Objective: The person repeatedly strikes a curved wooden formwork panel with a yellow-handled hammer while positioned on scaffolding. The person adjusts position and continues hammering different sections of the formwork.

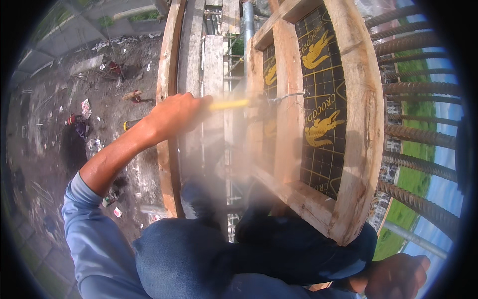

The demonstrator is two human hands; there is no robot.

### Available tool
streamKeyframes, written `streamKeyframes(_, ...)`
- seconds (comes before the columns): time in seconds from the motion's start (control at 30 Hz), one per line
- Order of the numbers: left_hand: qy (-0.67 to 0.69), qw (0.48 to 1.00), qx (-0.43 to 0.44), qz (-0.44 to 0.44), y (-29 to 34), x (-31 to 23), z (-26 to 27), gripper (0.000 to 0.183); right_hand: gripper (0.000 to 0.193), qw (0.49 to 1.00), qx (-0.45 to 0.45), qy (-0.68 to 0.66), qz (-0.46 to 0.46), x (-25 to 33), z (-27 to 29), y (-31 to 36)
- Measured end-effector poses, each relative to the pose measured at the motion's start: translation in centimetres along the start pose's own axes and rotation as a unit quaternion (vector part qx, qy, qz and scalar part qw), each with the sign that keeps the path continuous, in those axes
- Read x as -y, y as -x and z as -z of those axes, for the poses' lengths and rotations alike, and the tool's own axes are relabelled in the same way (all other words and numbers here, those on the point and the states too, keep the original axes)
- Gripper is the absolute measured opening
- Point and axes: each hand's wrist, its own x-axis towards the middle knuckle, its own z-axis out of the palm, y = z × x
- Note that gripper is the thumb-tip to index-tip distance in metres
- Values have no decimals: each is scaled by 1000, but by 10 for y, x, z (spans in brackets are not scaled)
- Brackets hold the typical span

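Observation:
My left hand (180, 115) is closed round the yellow handle of a tool (229, 104). The tool's dark head is smeared and hazy, so its kind is unclear. It points at a twisted metal wire (289, 95) that crosses an upright of the timber frame and meets the panel. The formwork panel (323, 94) is black with yellow grid lines and yellow animal figures, framed in pale timber (361, 99). Low at the right, beside my knee and below the frame's corner, my right hand (396, 279) is curled closed; whatever its fingers hold, if anything, is hidden.
Narrow scaffold planks (214, 65) lie under me, with gaps showing ground far below. A timber rail (169, 99) runs along the left. Rusty ribbed steel bars (420, 130) jut out right of the panel. People in red helmets (72, 120) are on the littered ground below.

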Motion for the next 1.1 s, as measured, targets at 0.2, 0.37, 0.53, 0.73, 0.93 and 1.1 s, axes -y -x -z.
streamKeyframes(0.2, -29, 998, -43, 22, 14, -14, -11, 24, 32, 941, 237, 182, -161, -15, -64, -107)
streamKeyframes(0.37, 13, 998, -46, 27, 19, -19, -12, 22, 33, 957, 193, 175, -130, -54, -98, -155)
streamKeyframes(0.53, 68, 996, -36, -34, 15, -10, -19, 23, 25, 915, 355, 118, -149, -91, -167, -174)
streamKeyframes(0.73, 48, 998, -44, 13, 8, -14, -5, 24, 25, 812, 559, 81, -149, -115, -269, -203)
streamKeyframes(0.93, 37, 999, -7, 21, 16, -26, 22, 40, 26, 767, 635, -74, -51, -117, -319, -217)
streamKeyframes(1.1, 24, 1000, 4, -1, 16, -31, 22, 53, 43, 751, 651, -104, 20, -120, -324, -205)
